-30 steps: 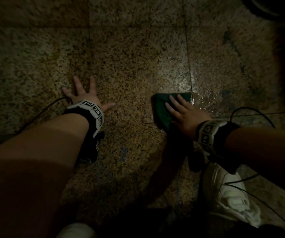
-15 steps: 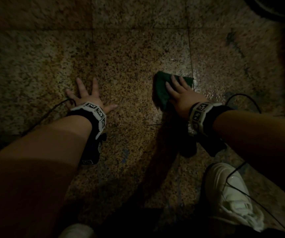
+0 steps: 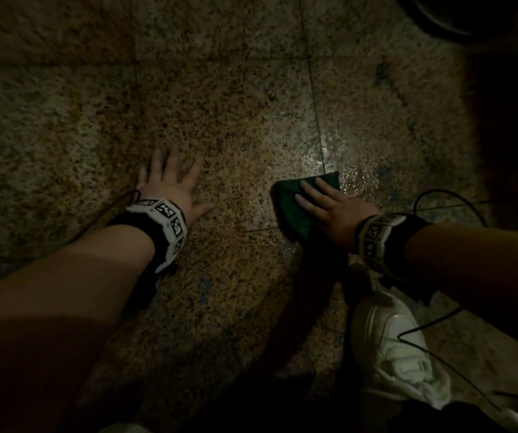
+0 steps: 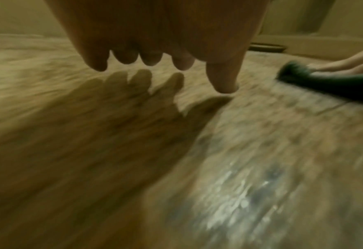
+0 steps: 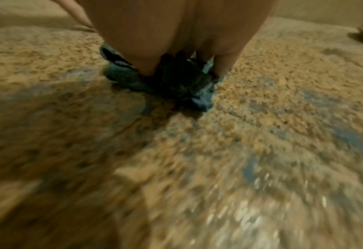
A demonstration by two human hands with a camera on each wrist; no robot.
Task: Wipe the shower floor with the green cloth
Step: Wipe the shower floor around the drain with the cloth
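Note:
A dark green cloth [image 3: 289, 210] lies folded on the speckled stone shower floor [image 3: 236, 104], right of centre in the head view. My right hand [image 3: 323, 201] presses on it with straight fingers, the palm over its near part. In the right wrist view the cloth [image 5: 180, 79] bunches under my right hand [image 5: 176, 25]. My left hand [image 3: 170, 179] is spread flat on the floor to the left, holding nothing. In the left wrist view my left hand [image 4: 154, 42] points its fingers down at the floor, and the cloth [image 4: 325, 84] shows at the right edge.
A wet sheen [image 3: 357, 179] glints on the tile just beyond the cloth. A white shoe [image 3: 392, 339] stands close under my right forearm. Black cables [image 3: 448, 195] loop from both wristbands. A dark round object [image 3: 438, 14] sits at the far right corner.
My right hand pushed the cloth away across the tile, then drew it back toward me. My left hand has stayed planted on the floor.

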